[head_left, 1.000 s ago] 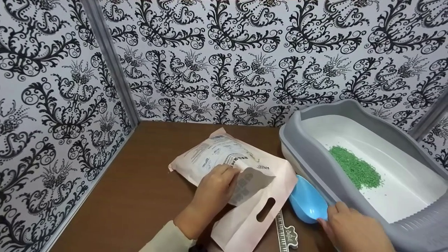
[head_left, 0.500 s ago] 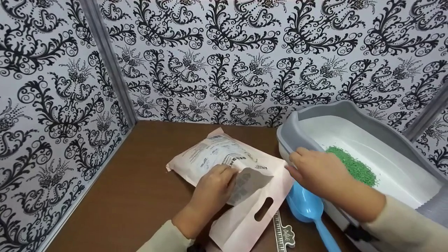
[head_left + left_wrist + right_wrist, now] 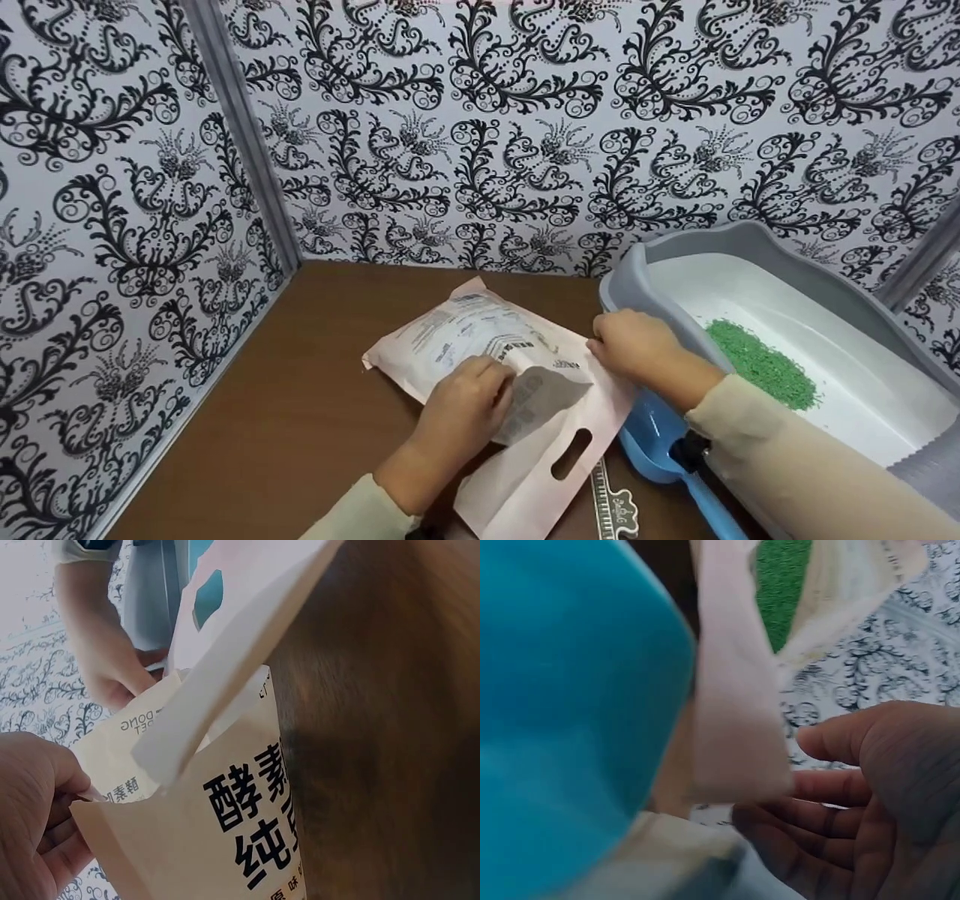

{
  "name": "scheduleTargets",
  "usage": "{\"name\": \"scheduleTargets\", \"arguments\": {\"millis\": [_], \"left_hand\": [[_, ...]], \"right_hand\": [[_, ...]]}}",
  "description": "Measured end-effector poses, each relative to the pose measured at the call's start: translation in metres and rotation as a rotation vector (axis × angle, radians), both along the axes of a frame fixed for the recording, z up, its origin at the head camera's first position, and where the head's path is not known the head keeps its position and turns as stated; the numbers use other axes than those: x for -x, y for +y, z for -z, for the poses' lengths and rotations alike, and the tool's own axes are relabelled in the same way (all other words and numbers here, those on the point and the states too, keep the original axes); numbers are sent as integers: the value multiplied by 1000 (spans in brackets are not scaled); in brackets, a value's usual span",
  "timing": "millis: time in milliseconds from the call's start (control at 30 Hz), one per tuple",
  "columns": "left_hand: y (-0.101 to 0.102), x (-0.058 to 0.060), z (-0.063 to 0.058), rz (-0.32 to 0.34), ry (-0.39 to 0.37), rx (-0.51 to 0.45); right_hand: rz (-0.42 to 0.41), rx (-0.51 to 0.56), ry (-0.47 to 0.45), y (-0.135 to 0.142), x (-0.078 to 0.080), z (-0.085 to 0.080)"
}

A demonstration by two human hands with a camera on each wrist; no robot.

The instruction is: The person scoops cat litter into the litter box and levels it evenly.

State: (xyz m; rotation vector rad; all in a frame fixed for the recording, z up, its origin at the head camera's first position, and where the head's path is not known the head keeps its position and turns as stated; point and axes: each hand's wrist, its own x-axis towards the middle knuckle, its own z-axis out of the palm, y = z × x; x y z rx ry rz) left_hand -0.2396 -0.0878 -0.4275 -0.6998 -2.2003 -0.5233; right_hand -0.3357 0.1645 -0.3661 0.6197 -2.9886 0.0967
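A pale pink litter bag (image 3: 427,337) lies on the table, its torn mouth gaping toward me. My left hand (image 3: 465,401) pinches the lip of that mouth; the left wrist view shows thumb and fingers (image 3: 64,780) on the edge. My right hand (image 3: 634,345) is at the bag's right side. In the right wrist view, its thumb (image 3: 829,739) stands apart from the loosely bent fingers, which meet the bag's side. Green pellets (image 3: 780,592) show inside the bag. A blue scoop (image 3: 652,442) lies under my right forearm, partly hidden by it.
At the right stands a grey and white litter box (image 3: 630,285) with a heap of green pellets (image 3: 761,360) on its floor. A clip strip (image 3: 613,510) sticks out from under the bag on the brown table (image 3: 300,390). Patterned walls stand behind and at left.
My right hand has let go of the blue scoop, leaving it on the table, and has moved up and left to the bag's right side. My left hand has stayed on the bag's lip.
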Motion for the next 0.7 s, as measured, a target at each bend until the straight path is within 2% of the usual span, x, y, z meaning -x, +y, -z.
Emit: {"name": "scheduleTargets", "arguments": {"millis": [267, 467, 700], "left_hand": [[1, -4, -5, -1, -29, 30], [-6, -8, -5, 19, -46, 66], [-29, -19, -1, 77, -85, 213]], "right_hand": [[44, -1, -75, -6, 10, 11], [63, 1, -99, -9, 11, 18], [95, 21, -133, -11, 11, 20]]}}
